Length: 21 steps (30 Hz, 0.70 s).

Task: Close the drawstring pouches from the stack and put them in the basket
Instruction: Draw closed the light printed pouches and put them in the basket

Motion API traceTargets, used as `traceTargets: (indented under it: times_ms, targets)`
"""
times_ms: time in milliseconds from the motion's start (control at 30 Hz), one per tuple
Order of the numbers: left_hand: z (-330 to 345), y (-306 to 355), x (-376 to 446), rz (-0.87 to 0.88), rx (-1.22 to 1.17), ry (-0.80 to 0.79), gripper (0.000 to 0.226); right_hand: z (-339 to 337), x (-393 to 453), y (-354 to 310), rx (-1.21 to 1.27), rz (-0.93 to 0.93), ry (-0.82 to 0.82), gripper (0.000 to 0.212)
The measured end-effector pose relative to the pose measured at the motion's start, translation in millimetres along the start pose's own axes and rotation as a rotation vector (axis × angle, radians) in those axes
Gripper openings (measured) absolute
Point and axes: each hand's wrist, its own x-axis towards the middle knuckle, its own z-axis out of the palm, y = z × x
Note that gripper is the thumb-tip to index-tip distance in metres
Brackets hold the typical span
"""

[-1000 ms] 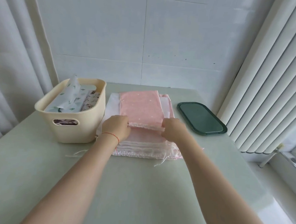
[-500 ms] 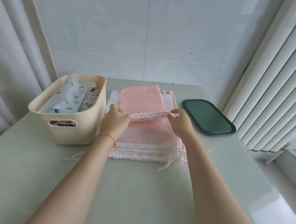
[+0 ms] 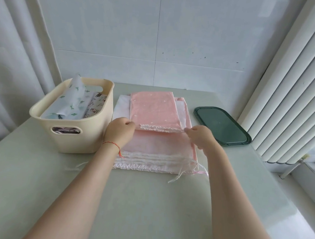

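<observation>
My left hand (image 3: 120, 129) and right hand (image 3: 199, 135) pinched the top pouch's (image 3: 154, 111) near corners; uneven pulling risked dragging the stack (image 3: 154, 155) askew.

I count one cream basket (image 3: 83, 132) at the left of the frame, with two printed pouches showing over its rim. At centre lies one stack of pouches (image 3: 156, 152), its number unclear. One dark green tray (image 3: 222, 126) sits at right. My two hands, one red wrist string (image 3: 113, 146).
</observation>
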Motion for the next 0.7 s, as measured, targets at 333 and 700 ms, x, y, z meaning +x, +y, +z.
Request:
traceTargets:
  times_ms: [333,700]
  targets:
    - [-10.6,24.7,-9.8,-0.038,-0.501,0.091,0.02,-2.4,-3.7,-15.1,0.834,-0.066,0.282,0.033]
    - [11.0,25.0,-16.3,-0.082,-0.826,-0.334,0.029,16.3,-20.3,-38.2,0.996,-0.147,-0.137,0.046]
